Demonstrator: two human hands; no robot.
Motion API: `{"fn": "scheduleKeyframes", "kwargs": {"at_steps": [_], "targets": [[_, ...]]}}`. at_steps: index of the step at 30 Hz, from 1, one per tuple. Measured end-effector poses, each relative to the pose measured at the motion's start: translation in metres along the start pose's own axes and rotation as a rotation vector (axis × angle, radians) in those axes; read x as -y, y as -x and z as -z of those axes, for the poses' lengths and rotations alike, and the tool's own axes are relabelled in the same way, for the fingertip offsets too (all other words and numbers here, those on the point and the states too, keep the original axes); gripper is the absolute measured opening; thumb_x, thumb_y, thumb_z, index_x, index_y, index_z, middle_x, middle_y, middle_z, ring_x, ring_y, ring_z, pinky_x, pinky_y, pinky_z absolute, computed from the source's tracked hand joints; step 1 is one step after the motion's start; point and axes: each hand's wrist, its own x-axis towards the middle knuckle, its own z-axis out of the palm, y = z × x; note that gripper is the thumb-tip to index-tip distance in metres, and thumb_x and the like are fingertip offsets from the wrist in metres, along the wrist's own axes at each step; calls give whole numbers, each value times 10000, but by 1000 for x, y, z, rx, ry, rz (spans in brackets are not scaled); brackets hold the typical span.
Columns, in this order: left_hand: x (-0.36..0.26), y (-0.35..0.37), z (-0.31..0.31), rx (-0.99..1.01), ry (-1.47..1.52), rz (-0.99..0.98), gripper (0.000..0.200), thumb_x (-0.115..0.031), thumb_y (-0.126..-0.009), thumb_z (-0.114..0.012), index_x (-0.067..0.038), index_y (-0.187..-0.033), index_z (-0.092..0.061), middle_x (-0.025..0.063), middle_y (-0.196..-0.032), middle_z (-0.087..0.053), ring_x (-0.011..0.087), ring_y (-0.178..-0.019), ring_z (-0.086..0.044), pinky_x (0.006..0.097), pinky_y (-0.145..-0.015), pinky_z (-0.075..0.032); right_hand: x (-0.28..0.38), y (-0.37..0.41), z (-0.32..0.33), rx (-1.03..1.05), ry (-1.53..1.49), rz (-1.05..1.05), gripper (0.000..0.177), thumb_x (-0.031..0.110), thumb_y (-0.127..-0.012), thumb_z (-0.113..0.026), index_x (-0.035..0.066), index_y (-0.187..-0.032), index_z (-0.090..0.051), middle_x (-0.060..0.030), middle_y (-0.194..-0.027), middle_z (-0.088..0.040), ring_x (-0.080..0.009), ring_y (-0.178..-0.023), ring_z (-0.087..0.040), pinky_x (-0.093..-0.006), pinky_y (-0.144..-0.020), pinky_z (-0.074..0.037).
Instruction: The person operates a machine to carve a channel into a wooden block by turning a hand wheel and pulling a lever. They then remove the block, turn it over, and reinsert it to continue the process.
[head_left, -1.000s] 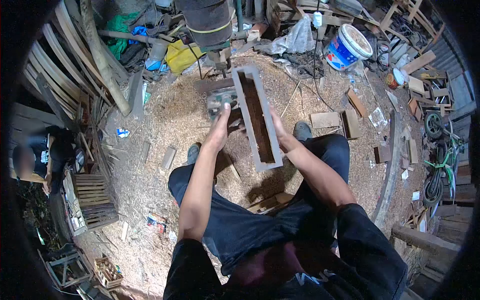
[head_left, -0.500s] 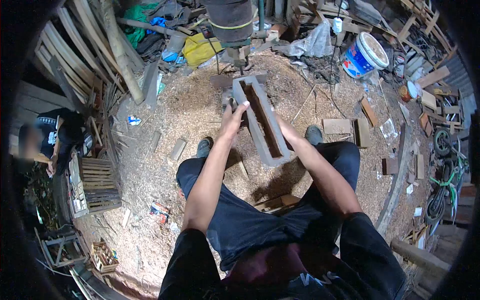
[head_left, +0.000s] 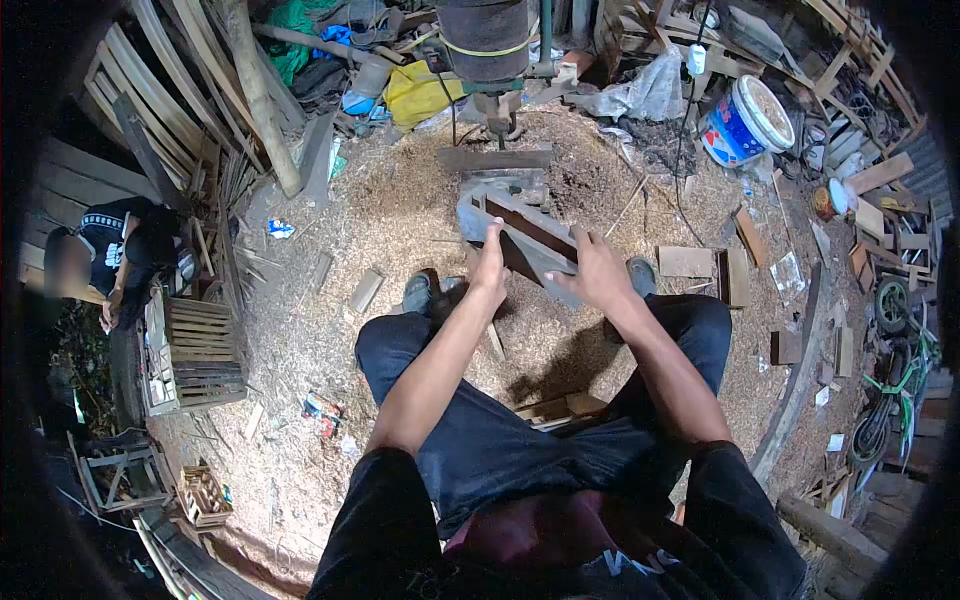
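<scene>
A long rectangular wooden block (head_left: 531, 268) with a deep, long slot cut into it is held tilted in front of me, above my knees. My left hand (head_left: 488, 266) grips its near left side, thumb up by the rim. At its right end my right hand (head_left: 602, 272) is closed around the block, fingers over the upper edge. Just beyond the block is a low machine bed (head_left: 508, 184) with a wooden crosspiece (head_left: 495, 159). Over that hangs a drill chuck (head_left: 500, 118) under a dark cylindrical motor housing (head_left: 484, 45).
Wood shavings (head_left: 300, 380) cover the floor. Wooden blocks (head_left: 686, 262) lie by my right foot, and a white-blue bucket (head_left: 742, 125) stands back right. At left, a person (head_left: 110, 250) sits near a slatted crate (head_left: 205, 330). A small bike (head_left: 890, 370) is at far right.
The block has been turned and tilted, its near end swinging right and its slot now running more diagonally. My right hand has come up onto the block's right end.
</scene>
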Motion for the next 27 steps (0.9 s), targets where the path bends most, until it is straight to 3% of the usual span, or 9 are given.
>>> {"fn": "scheduleKeyframes", "kwargs": {"at_steps": [5, 8, 10, 12, 16, 18, 23, 26, 27], "targets": [[-35, 6, 0, 176, -164, 35, 1000, -666, -829, -558, -76, -1524, -146, 295, -1487, -259, 387, -1386, -306, 596, -1098, -255, -41, -50, 3, -148, -75, 113, 760, 301, -630, -863, -39, -1207, -504, -258, -1099, -589, -410, -1049, -571, -478, -938, -464], [-68, -17, 14, 231, -522, -28, 721, -507, -894, -579, -50, -1419, -390, 185, -1395, -451, 320, -1281, -440, 515, -1032, -369, -82, -88, 29, -168, -27, 191, 753, 284, -634, -842, -38, -1221, -498, -249, -1164, -571, -405, -1126, -525, -471, -1025, -396], [-79, -46, 18, 166, -668, -299, 383, -360, -910, -605, 0, -993, -706, 115, -991, -688, 197, -902, -609, 320, -812, -458, -110, -117, 47, -162, 1, 287, 758, 274, -621, -841, -35, -1223, -499, -237, -1186, -566, -412, -1142, -513, -471, -1040, -375], [-82, -88, 34, 286, -654, -344, 382, -351, -892, -620, 8, -994, -704, 124, -1040, -685, 212, -922, -621, 361, -816, -473, -128, -144, 48, -178, 101, 331, 799, 267, -611, -852, -28, -1251, -475, -230, -1187, -555, -413, -1132, -503, -461, -1006, -393], [-61, -139, 35, 33, -833, -481, 432, -359, -859, -637, 19, -1065, -672, 195, -1060, -680, 305, -993, -642, 398, -870, -483, -168, -181, 26, -253, 169, 379, 815, 247, -608, -850, -25, -1268, -458, -217, -1207, -534, -423, -1135, -480, -468, -986, -393], [-40, -142, 27, -142, -1007, -605, 429, -330, -844, -642, 25, -1084, -662, 224, -1049, -678, 339, -1007, -638, 402, -883, -483, -172, -194, 27, -128, 104, 304, 785, 230, -632, -830, 20, -1289, -455, -208, -1241, -518, -423, -1179, -456, -507, -1010, -361], [-45, -144, 14, -45, -1011, -416, 649, -449, -856, -615, 27, -1280, -496, 299, -1209, -591, 426, -1170, -553, 447, -1008, -421, -188, -225, 8, -42, 109, 292, 790, 225, -675, -810, 92, -1352, -424, -204, -1334, -478, -438, -1258, -397, -577, -1059, -306], [-37, -159, 16, -55, -941, -418, 665, -447, -872, -599, 30, -1316, -469, 304, -1268, -553, 421, -1214, -522, 439, -1036, -399, -198, -238, 2, -103, 45, 359, 780, 217, -636, -832, 60, -1310, -472, -199, -1206, -525, -418, -1166, -464, -489, -1008, -370], [-38, -158, 15, -48, -961, -421, 676, -445, -878, -593, 28, -1339, -448, 303, -1291, -536, 420, -1230, -509, 435, -1047, -391, -202, -245, 0, 18, 73, 298, 830, 240, -682, -820, 128, -1395, -409, -207, -1416, -431, -448, -1300, -369, -544, -1083, -319]]}}
